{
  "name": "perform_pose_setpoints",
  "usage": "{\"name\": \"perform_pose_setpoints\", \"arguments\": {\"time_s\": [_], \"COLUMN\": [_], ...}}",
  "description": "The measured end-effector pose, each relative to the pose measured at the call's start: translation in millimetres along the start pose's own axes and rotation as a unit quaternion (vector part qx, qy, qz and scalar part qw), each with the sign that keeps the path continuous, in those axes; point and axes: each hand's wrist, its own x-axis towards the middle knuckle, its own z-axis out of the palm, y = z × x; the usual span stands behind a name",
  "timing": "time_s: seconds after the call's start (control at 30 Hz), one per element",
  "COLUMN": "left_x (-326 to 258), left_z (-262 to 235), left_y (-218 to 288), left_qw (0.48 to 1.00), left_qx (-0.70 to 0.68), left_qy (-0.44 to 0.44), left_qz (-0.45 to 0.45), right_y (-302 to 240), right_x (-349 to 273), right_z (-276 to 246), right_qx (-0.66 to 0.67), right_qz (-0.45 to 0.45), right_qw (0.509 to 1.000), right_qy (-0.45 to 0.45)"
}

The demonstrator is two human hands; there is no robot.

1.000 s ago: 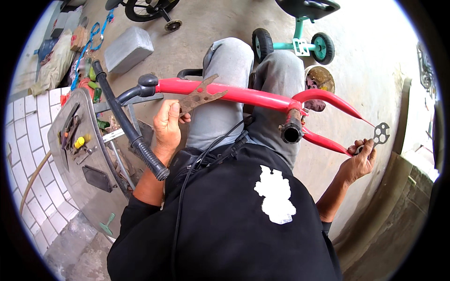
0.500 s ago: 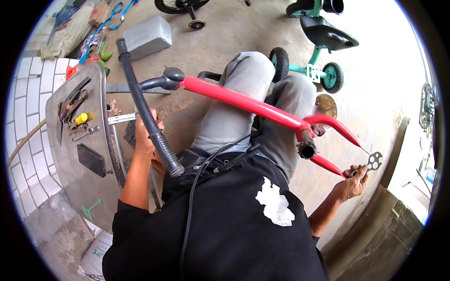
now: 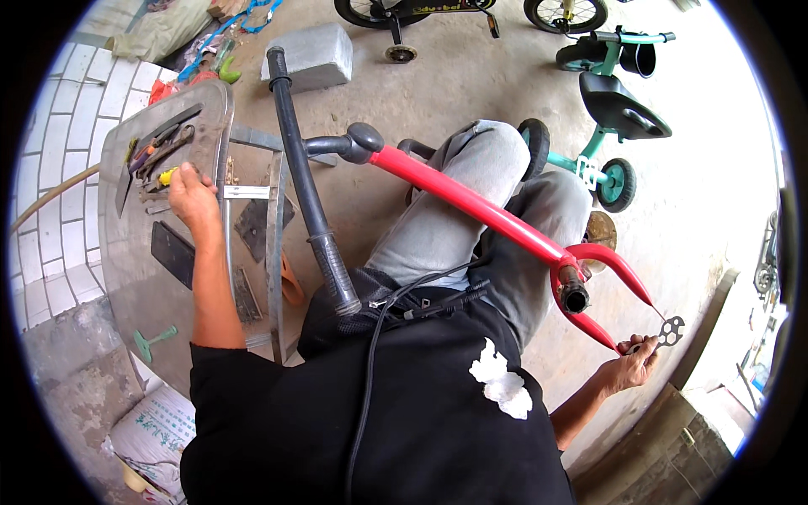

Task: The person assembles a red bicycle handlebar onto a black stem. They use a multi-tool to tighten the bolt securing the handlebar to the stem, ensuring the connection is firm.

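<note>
Red frame (image 3: 473, 204) could roll, since left hand (image 3: 194, 199) sits well left of it, grip unclear, right hand (image 3: 635, 364) pinching spanner (image 3: 671, 333) at its fork end (image 3: 606, 340).

The grey counter (image 3: 130, 282) at the person's left has rounded corners. Toward its far end I see a knife (image 3: 124, 192), a jumble of worn tools (image 3: 175, 150) and a small yellow tool (image 3: 167, 177), partly covered by the left hand (image 3: 194, 199). A flat black case (image 3: 173, 254) lies mid-counter, a green T-shaped handle (image 3: 155, 343) nearer. On the floor (image 3: 459, 84) stand a grey block (image 3: 311, 55) and a teal tricycle (image 3: 619, 180).
</note>
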Motion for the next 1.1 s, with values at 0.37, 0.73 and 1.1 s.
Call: {"name": "perform_pose_setpoints", "arguments": {"time_s": [0.37, 0.73, 1.1], "left_x": [54, -23, -126], "left_z": [-8, 0, 104], "left_y": [-15, 42, 52], "left_qw": [0.931, 0.924, 0.839], "left_qx": [0.353, 0.299, -0.189], "left_qy": [-0.002, -0.077, -0.508], "left_qz": [0.088, 0.224, 0.042], "right_y": [5, 3, 14], "right_x": [1, 2, 8], "right_z": [-3, -2, -9], "right_qx": [0.003, 0.036, 0.07], "right_qz": [-0.003, 0.016, 0.021], "right_qw": [1.0, 0.999, 0.997], "right_qy": [-0.001, 0.004, -0.007]}}
